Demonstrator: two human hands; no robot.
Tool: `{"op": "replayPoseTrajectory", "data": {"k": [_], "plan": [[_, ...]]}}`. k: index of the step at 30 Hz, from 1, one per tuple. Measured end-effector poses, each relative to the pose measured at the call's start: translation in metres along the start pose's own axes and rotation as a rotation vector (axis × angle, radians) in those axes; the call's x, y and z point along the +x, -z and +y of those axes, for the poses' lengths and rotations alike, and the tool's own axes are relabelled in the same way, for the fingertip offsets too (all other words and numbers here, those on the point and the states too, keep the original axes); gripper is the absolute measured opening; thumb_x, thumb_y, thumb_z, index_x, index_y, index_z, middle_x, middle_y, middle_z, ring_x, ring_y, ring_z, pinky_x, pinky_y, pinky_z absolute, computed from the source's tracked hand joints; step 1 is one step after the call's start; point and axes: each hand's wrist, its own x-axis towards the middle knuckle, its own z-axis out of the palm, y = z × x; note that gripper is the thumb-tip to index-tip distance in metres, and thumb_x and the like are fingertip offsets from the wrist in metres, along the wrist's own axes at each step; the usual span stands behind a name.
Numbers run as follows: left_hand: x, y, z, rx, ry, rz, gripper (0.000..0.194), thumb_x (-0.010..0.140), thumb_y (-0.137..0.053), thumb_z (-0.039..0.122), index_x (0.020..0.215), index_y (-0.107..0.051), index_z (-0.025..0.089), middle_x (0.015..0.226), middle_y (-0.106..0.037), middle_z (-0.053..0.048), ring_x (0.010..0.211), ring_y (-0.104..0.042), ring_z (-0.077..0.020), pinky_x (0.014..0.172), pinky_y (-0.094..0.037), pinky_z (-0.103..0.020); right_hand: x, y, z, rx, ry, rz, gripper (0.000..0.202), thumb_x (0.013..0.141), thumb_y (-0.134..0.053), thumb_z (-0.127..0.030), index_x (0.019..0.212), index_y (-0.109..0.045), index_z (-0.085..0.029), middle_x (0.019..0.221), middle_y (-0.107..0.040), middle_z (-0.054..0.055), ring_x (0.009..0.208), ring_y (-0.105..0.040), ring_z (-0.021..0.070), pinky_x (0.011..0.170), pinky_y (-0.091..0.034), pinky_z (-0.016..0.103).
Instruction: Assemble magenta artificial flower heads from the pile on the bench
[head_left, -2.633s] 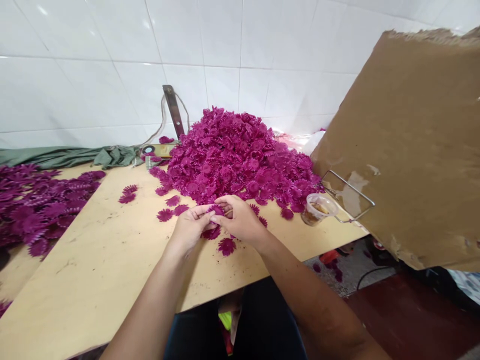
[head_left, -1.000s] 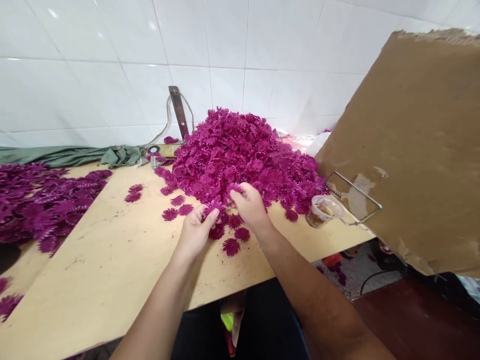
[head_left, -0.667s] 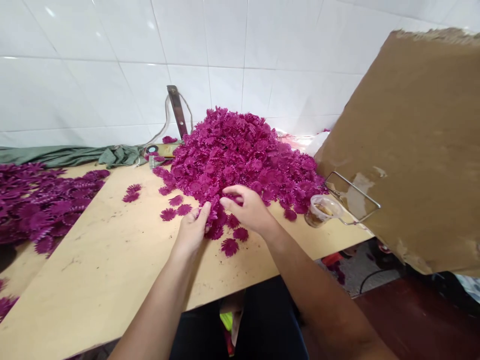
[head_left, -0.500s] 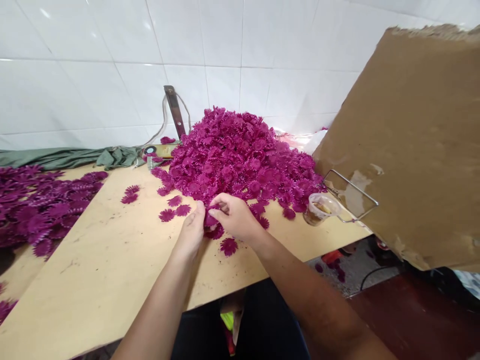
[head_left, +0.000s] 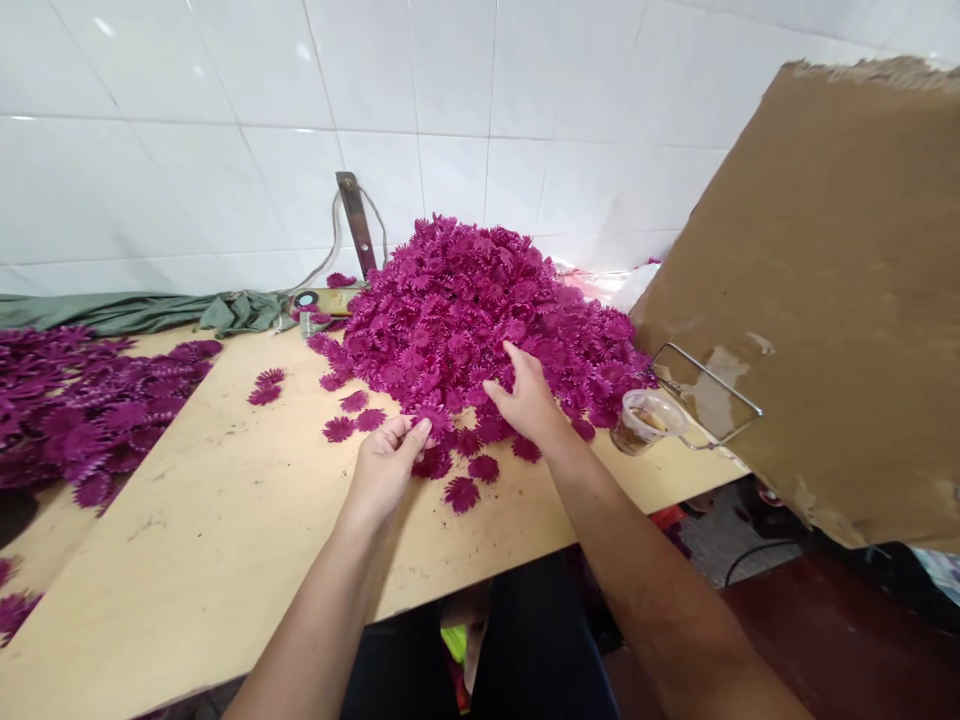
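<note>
Flower near the heap is now pinched by the left hand alone; the right hand, parted from it, spreads seemingly empty at the heap.

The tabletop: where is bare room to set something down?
Bare wood: the wide patch between left hand and left flower heap, and a strip between cup and front edge. Crowded: around the right hand, by the central heap.

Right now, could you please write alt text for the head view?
A person's left hand pinches a magenta flower head; the open right hand is at a large heap of similar ones on a pale tabletop. To the right: a clear plastic cup and brown cardboard.
</note>
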Motion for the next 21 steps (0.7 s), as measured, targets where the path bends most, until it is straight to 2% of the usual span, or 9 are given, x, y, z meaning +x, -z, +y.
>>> {"op": "replayPoseTrajectory", "data": {"k": [2, 5, 7, 11, 13, 17, 21], "plan": [[0.001, -0.002, -0.001, 0.01, 0.014, 0.003, 0.039, 0.051, -0.071, 0.049, 0.049, -0.049, 0.016, 0.044, -0.048, 0.004, 0.043, -0.035, -0.0057, 0.045, -0.028, -0.02, -0.013, 0.004, -0.012, -0.001, 0.038, -0.157, 0.037, 0.068, -0.062, -0.026, 0.104, -0.059, -0.018, 0.117, -0.054, 0.012, 0.109, -0.051, 0.0234, 0.095, -0.039, 0.042], [0.003, -0.009, -0.002, -0.009, 0.02, 0.002, 0.043, 0.051, -0.07, 0.052, 0.049, -0.047, 0.016, 0.042, -0.043, 0.006, 0.042, -0.032, -0.0047, 0.043, -0.025, -0.02, -0.031, 0.001, -0.031, 0.154, -0.016, -0.442, 0.024, 0.074, -0.058, -0.03, 0.092, -0.061, -0.016, 0.091, -0.064, 0.008, 0.083, -0.06, 0.0163, 0.078, -0.049, 0.034], [0.004, -0.012, -0.002, -0.038, 0.011, 0.027, 0.046, 0.052, -0.069, 0.054, 0.048, -0.044, 0.017, 0.041, -0.037, 0.007, 0.041, -0.029, -0.0043, 0.042, -0.023, -0.02, -0.037, -0.004, -0.037, 0.255, -0.066, -0.538, 0.016, 0.072, -0.06, -0.025, 0.083, -0.06, -0.015, 0.076, -0.063, 0.003, 0.07, -0.059, 0.0119, 0.069, -0.05, 0.029], [0.003, -0.011, -0.002, -0.04, 0.036, 0.036, 0.048, 0.059, -0.064, 0.057, 0.046, -0.039, 0.018, 0.04, -0.033, 0.007, 0.039, -0.025, -0.0044, 0.041, -0.02, -0.021, -0.037, -0.011, -0.035, 0.414, -0.143, -0.646, 0.008, 0.066, -0.06, -0.012, 0.071, -0.054, -0.015, 0.06, -0.055, -0.005, 0.056, -0.052, 0.0069, 0.06, -0.046, 0.023], [0.002, -0.01, -0.002, -0.031, 0.026, 0.002, 0.047, 0.062, -0.062, 0.058, 0.047, -0.043, 0.018, 0.041, -0.037, 0.006, 0.04, -0.029, -0.0055, 0.042, -0.023, -0.021, -0.036, -0.013, -0.034, 0.464, -0.161, -0.626, 0.008, 0.065, -0.058, -0.01, 0.067, -0.052, -0.016, 0.057, -0.051, -0.006, 0.053, -0.049, 0.006, 0.056, -0.043, 0.021], [-0.001, -0.007, -0.003, 0.026, -0.064, -0.038, 0.042, 0.061, -0.064, 0.055, 0.049, -0.05, 0.017, 0.043, -0.04, 0.005, 0.044, -0.033, -0.0072, 0.046, -0.027, -0.021, -0.032, -0.014, -0.031, 0.457, -0.155, -0.488, 0.009, 0.067, -0.054, -0.013, 0.06, -0.05, -0.016, 0.053, -0.047, -0.007, 0.05, -0.043, 0.0064, 0.054, -0.038, 0.022], [-0.004, 0.0, 0.0, 0.019, -0.155, -0.028, 0.041, 0.065, -0.063, 0.051, 0.048, -0.048, 0.018, 0.045, -0.041, 0.004, 0.046, -0.035, -0.0076, 0.049, -0.031, -0.021, -0.018, -0.008, -0.021, 0.368, -0.201, -0.216, 0.01, 0.067, -0.052, -0.014, 0.06, -0.047, -0.017, 0.052, -0.045, -0.006, 0.049, -0.041, 0.0075, 0.052, -0.036, 0.022]]}}
